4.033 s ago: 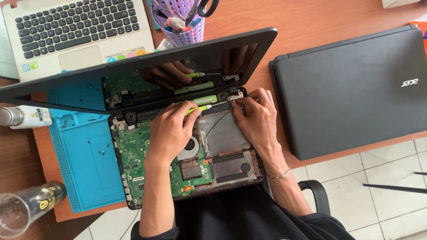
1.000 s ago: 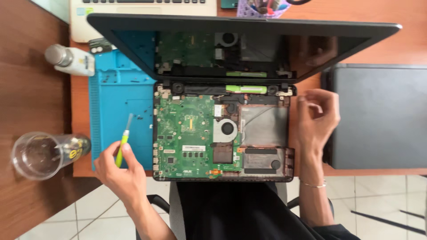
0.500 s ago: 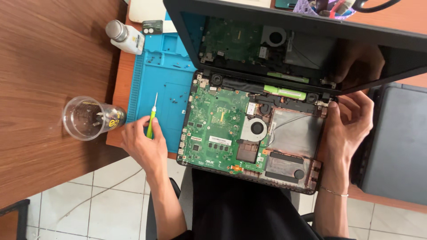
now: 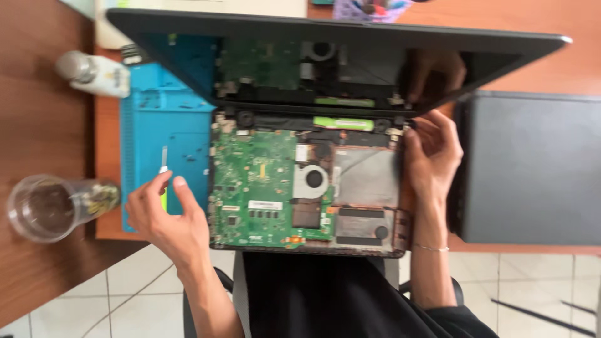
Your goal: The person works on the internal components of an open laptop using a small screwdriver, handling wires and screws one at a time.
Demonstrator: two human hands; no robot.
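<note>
L hand (image 4: pixel 166 219) grip around screwdriver (image 4: pixel 164 181) (blurry, prob. pinched) over mat (image 4: pixel 150 125).

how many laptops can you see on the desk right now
3. The opened laptop with its green board bare lies between the hands; a closed dark laptop sits to its right; a light one shows at the top edge, mostly hidden.

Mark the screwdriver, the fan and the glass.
screwdriver (image 4: pixel 164 164), head view, on its shaft above the left hand.
fan (image 4: pixel 311 180), head view, on its hub.
glass (image 4: pixel 25 230), head view, on its rim.
</note>
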